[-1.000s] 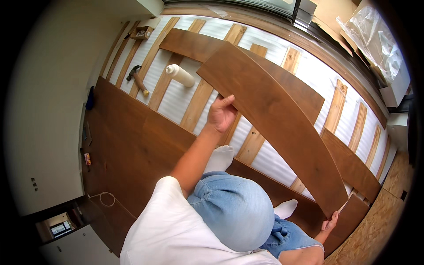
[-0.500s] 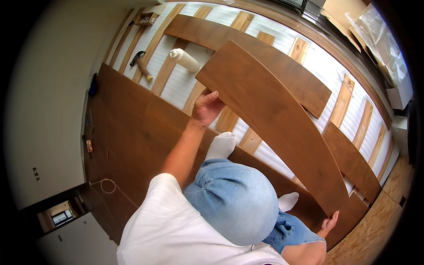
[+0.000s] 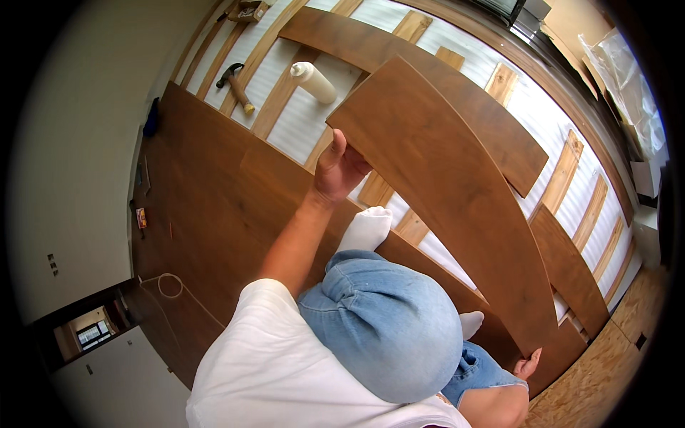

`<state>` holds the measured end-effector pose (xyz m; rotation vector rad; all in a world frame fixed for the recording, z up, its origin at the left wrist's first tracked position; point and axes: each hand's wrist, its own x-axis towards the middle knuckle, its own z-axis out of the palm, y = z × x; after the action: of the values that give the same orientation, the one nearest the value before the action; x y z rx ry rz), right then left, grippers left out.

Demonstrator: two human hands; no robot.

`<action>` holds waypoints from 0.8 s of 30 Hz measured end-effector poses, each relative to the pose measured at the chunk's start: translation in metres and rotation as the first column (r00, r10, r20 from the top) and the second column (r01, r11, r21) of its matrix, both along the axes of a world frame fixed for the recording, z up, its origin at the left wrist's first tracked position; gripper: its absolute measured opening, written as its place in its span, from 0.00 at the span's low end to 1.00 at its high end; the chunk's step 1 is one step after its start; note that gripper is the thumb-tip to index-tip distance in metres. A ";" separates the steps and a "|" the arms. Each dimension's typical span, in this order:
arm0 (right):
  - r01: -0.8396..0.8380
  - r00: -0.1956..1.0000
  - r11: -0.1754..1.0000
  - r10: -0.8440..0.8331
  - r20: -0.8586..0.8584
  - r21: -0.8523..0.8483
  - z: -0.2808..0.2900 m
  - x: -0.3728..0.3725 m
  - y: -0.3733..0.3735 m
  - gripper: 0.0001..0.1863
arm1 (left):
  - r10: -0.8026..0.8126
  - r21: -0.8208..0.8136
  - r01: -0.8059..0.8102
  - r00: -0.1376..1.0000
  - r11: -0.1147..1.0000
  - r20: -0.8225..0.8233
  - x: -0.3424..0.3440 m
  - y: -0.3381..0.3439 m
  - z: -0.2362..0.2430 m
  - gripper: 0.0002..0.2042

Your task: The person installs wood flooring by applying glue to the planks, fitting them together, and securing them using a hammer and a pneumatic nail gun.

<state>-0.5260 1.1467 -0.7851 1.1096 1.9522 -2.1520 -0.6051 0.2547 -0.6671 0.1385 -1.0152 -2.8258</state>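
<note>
A long brown floorboard [image 3: 457, 185] is held at a slant in front of me, above the slatted floor frame. My left hand [image 3: 341, 171] supports its near-left end, the thumb along the edge and the other fingers partly hidden beneath. At the far right end my right hand [image 3: 528, 364] is curled at the board's corner, its fingers only partly visible. Behind the held board lies another loose floorboard [image 3: 492, 128] across the wooden battens [image 3: 275, 96]. A third board [image 3: 571, 264] rests at the right.
Brown laid flooring [image 3: 214, 171] spreads at left. A white squeeze bottle [image 3: 314, 82], a claw hammer [image 3: 237, 89] and a small open box [image 3: 248, 11] rest on the battens and white foam. A cable [image 3: 171, 285] curls at lower left. Plastic sheeting [image 3: 621, 78] is at upper right.
The view has shifted slightly, so the surroundings sit a little further right and up. My left thumb has moved from the board's face to its edge. Both hands stay at the board's ends.
</note>
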 end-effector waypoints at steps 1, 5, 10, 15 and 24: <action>0.006 1.000 1.000 -0.006 0.004 0.021 0.001 0.001 0.003 0.31 | 0.026 0.007 -0.026 0.999 1.000 0.019 0.000 0.001 0.002 0.34; -0.035 0.997 0.999 0.032 0.067 0.038 0.010 0.002 -0.008 0.30 | 0.035 0.062 -0.040 0.996 0.997 0.085 0.013 -0.009 0.002 0.42; 0.003 0.986 0.998 -0.015 0.167 0.070 0.018 0.014 0.011 0.29 | -0.047 0.185 0.019 0.988 0.982 0.148 0.010 -0.020 0.001 0.47; 0.008 0.988 0.999 -0.014 0.154 0.041 0.038 0.001 -0.053 0.26 | -0.252 0.271 0.157 0.896 0.950 0.364 0.004 -0.055 -0.013 0.48; 0.110 0.985 0.921 -0.151 0.082 0.374 0.030 -0.011 0.001 0.22 | -0.262 -0.254 0.608 0.629 0.752 0.732 -0.019 -0.060 -0.077 0.27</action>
<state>-0.5368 1.1478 -0.7549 1.4137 2.3553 -1.7705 -0.6246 0.1943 -0.7437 1.0340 -2.1689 -2.8332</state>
